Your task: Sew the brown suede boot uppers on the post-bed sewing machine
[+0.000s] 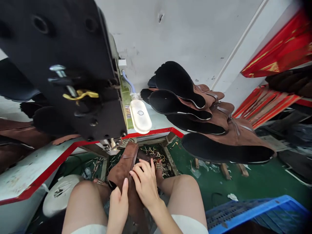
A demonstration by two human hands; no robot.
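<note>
A brown suede-like boot [123, 166] lies between my knees, below the head of a sewing machine [73, 65]. My left hand [118, 206] grips its near part, thumb pointing up along the material and the other fingers mostly hidden. Bent over the boot's right-hand edge are the fingers of my right hand [145, 182], index finger raised a little. The far end of the boot reaches close to the metal parts [112, 148] under the machine head. A lit white lamp [140, 116] shines above it.
Several brown boots with black soles [226, 148] are stacked on the right of the red-edged table [65, 156]; more lie at left. A blue crate [258, 211] stands at lower right. Thread scraps [151, 151] litter the floor. A whitish rounded object [62, 195] is beside my left knee.
</note>
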